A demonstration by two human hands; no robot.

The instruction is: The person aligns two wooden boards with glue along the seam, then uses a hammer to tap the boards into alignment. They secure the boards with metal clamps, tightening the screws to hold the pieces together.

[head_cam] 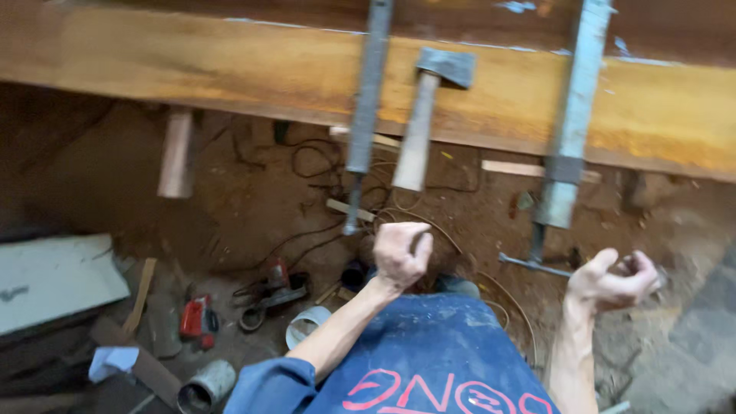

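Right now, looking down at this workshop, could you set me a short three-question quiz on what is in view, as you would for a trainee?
1. True or false: a hammer lies on the long wooden plank.
2. How many metal bar clamps grip the plank? A) one B) two C) four
3. Which hand is closer to the right clamp's crossbar handle?

Key:
1. True; its wooden handle overhangs the near edge.
2. B; the left clamp and the right clamp.
3. The right hand; the left hand, a closed fist, is nearer the left clamp's lower end.
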